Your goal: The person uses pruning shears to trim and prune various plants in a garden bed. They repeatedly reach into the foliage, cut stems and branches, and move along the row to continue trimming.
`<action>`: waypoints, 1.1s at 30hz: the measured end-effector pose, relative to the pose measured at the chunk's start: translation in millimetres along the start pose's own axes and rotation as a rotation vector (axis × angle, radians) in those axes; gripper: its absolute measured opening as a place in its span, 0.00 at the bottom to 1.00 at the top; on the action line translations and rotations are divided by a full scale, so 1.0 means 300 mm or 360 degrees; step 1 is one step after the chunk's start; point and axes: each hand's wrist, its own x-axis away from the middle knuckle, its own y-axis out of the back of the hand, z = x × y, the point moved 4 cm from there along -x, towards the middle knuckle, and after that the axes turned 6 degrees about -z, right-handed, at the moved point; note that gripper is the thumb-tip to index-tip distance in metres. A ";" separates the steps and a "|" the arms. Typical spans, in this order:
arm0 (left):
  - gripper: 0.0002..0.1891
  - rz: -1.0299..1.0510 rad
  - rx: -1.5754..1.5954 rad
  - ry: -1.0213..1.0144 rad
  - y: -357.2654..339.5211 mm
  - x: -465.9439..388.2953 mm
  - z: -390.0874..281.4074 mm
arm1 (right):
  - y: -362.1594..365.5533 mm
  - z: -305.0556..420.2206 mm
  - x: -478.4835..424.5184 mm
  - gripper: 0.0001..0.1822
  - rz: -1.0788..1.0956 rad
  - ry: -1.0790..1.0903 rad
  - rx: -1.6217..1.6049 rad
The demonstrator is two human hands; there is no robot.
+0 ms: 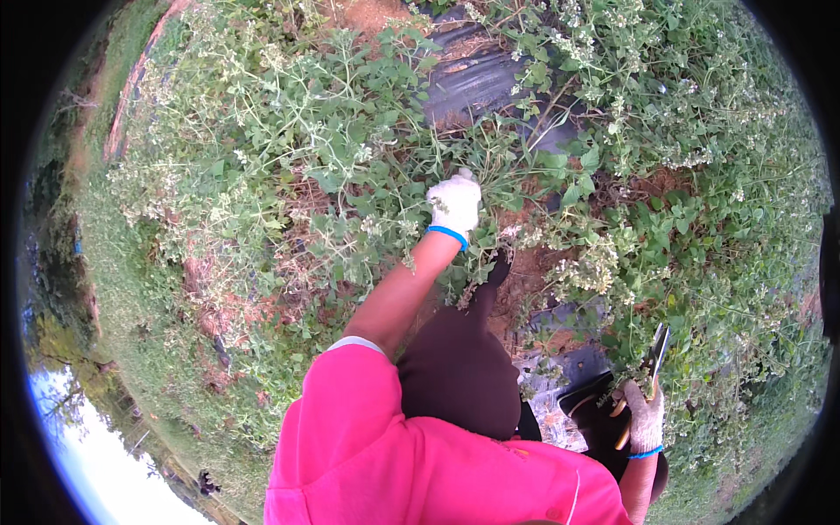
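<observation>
My left hand (pixel 455 202), in a white knit glove with a blue cuff, reaches down among the leafy stems of a green plant (pixel 508 177). Its fingers are mostly hidden, so whether they grip any stems cannot be told. At the lower right, my right hand (pixel 643 413), gloved alike, is closed around the yellowish handles of pruning shears (pixel 658 351). Their metal blades point up and away from me, beside flowering stems. My bent knee in dark trousers (pixel 462 371) is between the two hands.
Dense plants with small whitish flowers (pixel 590 266) surround me. Sheets of black plastic mulch (pixel 476 82) show between them, with reddish soil (pixel 528 275) and dry stalks. A black object (pixel 590 407), partly hidden, lies beside my right hand. Trees stand at the far left.
</observation>
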 end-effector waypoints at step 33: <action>0.15 0.0538 -0.0258 -0.0839 0.043 -0.628 0.169 | 0.019 0.016 0.047 0.15 0.0159 0.0085 -0.0027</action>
